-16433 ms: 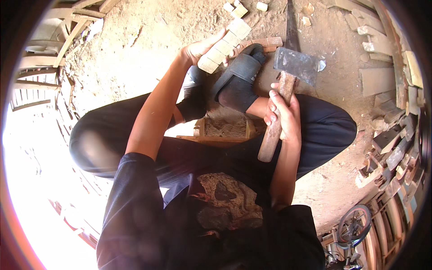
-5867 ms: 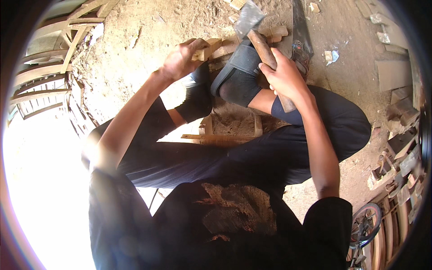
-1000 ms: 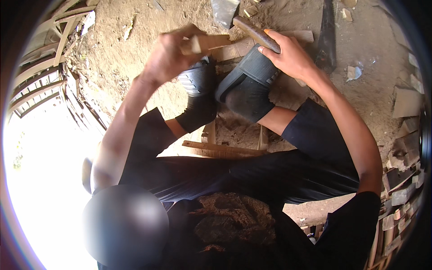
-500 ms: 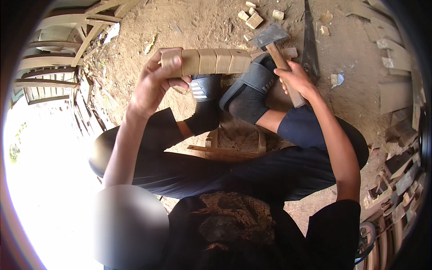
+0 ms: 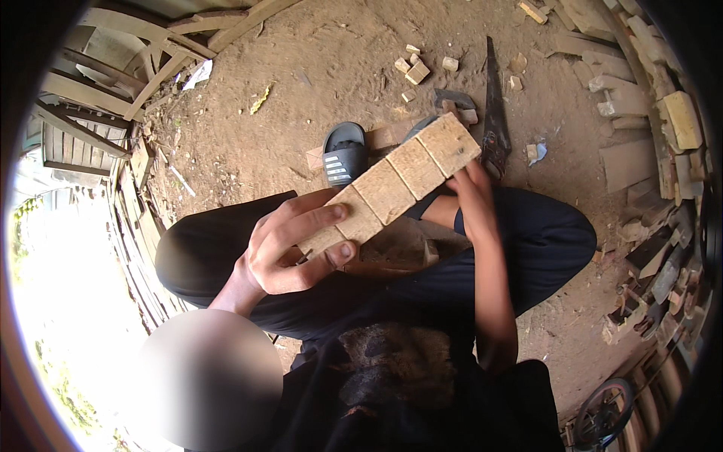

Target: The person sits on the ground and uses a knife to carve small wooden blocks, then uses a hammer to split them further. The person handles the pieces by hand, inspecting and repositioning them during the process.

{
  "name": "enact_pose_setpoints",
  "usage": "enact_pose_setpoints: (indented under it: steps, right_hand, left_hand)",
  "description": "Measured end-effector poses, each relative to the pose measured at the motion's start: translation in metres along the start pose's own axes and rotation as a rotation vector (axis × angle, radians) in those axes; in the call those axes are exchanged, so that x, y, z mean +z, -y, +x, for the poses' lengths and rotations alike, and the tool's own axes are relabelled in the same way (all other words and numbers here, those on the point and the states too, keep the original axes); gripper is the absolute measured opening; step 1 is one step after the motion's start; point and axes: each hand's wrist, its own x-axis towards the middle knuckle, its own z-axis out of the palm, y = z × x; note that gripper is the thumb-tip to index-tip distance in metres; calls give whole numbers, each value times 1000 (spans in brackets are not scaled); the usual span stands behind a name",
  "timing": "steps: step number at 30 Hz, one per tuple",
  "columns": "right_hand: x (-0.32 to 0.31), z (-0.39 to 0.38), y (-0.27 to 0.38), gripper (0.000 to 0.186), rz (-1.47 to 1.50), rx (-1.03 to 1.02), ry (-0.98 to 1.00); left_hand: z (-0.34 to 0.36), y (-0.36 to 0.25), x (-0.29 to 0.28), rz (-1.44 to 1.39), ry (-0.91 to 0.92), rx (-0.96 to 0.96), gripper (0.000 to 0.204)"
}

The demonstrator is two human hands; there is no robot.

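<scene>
My left hand (image 5: 290,241) grips the near end of a squared wooden bar (image 5: 388,192), thumb on one side and fingers on the other. Cross-lines divide the bar's pale face into several block-like sections. It is raised over my lap, slanting away to the right. My right hand (image 5: 474,196) is just below the bar's far end; its fingers are blurred and partly hidden by the wood. Beyond that end the dark head of a hammer (image 5: 454,99) shows, its handle mostly covered by the bar. Whether my right hand holds the handle cannot be seen.
Small wood blocks (image 5: 416,72) lie on the dirt ahead, left of a long dark saw (image 5: 494,113). A black slide sandal (image 5: 345,154) is on my left foot. Wood scraps (image 5: 663,264) are heaped along the right. Timber frames (image 5: 143,56) stand at the upper left.
The bar has come nearer and turned from level to slanted, with its cut face now towards me. My right hand has shifted in behind its far end. The view has tilted somewhat.
</scene>
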Motion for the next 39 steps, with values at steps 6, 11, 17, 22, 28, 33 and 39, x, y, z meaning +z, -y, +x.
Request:
enact_pose_setpoints:
  steps: [6,11,17,22,28,33,39]
  right_hand:
    - [41,-88,74,61,650,-187,385]
    - [49,-79,92,34,502,-282,187]
    - [36,-70,85,39,492,-294,238]
    - [33,-71,89,44,547,-238,288]
    - [29,-67,77,36,501,-180,182]
    - [32,-70,57,33,490,-70,115]
    - [27,-63,61,53,432,-181,295]
  left_hand:
    - [-17,-9,15,-73,-2,-33,31]
    - [-5,-35,18,82,344,-368,43]
    - [48,-93,-19,-1293,793,-284,34]
    - [72,-113,-13,-1304,701,-344,34]
    - [70,-112,0,-1285,580,-344,37]
    - [67,-110,1,-1270,541,-376,40]
    - [50,-115,-20,-1342,625,-365,43]
